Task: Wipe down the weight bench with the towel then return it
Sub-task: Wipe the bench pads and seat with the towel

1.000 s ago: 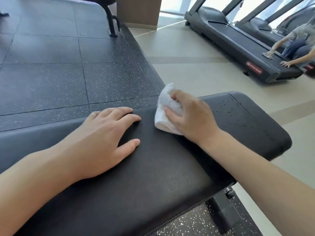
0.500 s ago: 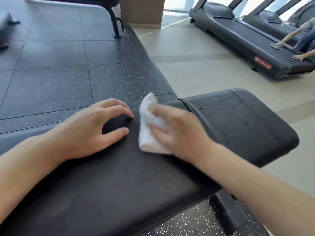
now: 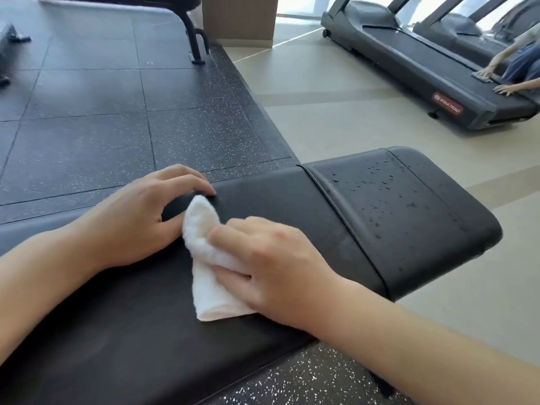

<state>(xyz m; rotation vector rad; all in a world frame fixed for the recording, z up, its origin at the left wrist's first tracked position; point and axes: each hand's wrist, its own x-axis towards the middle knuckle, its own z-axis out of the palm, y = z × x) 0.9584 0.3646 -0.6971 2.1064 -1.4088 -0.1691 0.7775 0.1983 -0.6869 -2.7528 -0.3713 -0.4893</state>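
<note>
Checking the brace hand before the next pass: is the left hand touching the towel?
Touching. In the head view the left hand's thumb meets the upper fold of the white towel, no bench visible between them.

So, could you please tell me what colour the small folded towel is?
White small folded towel, clearest in the head view.

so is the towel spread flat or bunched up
Bunched up: the white towel is crumpled into a wad under the right hand on the bench.
</note>
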